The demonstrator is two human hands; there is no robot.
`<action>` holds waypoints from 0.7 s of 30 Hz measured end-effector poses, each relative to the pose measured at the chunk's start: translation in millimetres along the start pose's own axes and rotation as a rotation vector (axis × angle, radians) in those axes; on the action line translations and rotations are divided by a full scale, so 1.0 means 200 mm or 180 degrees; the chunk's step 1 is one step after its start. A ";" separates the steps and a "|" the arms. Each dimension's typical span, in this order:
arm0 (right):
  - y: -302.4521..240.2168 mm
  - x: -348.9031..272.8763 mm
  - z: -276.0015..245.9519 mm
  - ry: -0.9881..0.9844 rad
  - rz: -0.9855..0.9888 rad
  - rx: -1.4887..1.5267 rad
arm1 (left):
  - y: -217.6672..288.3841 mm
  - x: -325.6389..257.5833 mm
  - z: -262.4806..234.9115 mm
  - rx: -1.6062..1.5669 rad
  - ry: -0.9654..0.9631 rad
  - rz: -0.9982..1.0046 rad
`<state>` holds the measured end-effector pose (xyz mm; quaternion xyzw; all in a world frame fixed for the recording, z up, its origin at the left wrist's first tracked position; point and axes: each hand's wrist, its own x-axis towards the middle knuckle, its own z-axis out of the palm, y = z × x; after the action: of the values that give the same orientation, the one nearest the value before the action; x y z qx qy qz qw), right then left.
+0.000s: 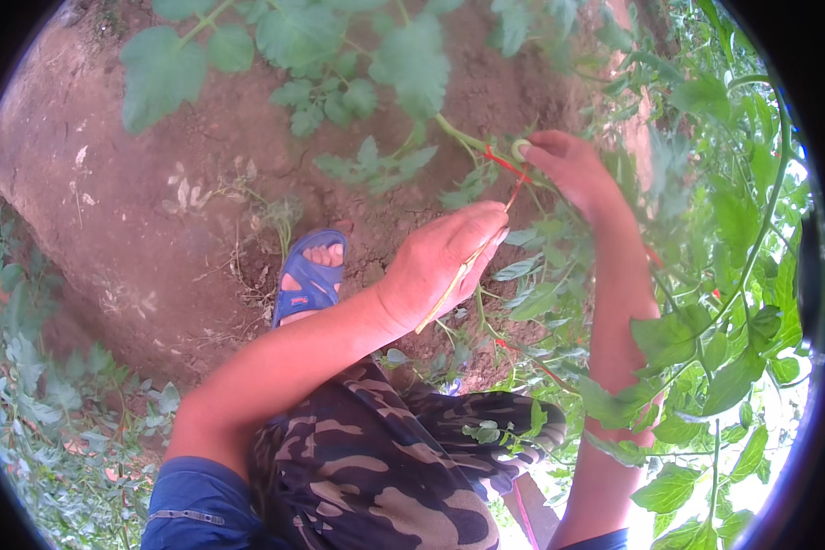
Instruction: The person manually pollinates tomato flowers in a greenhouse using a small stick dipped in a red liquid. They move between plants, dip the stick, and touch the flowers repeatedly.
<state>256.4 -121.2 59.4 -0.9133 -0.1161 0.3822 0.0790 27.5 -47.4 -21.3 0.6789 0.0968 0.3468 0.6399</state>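
Lower left of frame: low green weeds (pixel 37 403) along the edge of bare reddish-brown soil (pixel 110 202). Centre: a foot in a blue strap sandal (pixel 310 280) stands on the soil, above camouflage-patterned trousers (pixel 385 477). Just right of centre, left hand (pixel 445 261) is closed, fingers pressed together on a thin pale-yellow strip (pixel 449 293) that runs from below the palm up toward a thin red tie string (pixel 509 174). Upper centre-right: right hand (pixel 568 165), fingertips pinched at the green plant stem (pixel 463 137) where the string wraps; exact contact is probably on the string, partly hidden. Right: dense leafy green plant foliage (pixel 724 348).
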 end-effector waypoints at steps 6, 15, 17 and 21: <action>0.02 0.01 -0.01 -0.0002 -0.0028 0.0004 | 0.00 0.01 0.00 -0.0034 0.0003 0.0057; 0.03 0.02 0.00 0.0079 -0.0091 -0.0045 | 0.01 -0.03 -0.01 -0.0107 0.0039 -0.0218; 0.03 0.02 0.01 0.0122 -0.0132 -0.0056 | 0.01 -0.02 -0.01 -0.0083 0.0044 -0.0207; 0.03 0.01 0.01 0.0043 -0.0146 0.0045 | 0.04 -0.01 -0.05 -0.0104 -0.0009 -0.0066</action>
<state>257.5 -127.2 55.6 -0.9124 -0.1337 0.3749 0.0949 17.1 -42.1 -14.9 0.6677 0.0972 0.3409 0.6546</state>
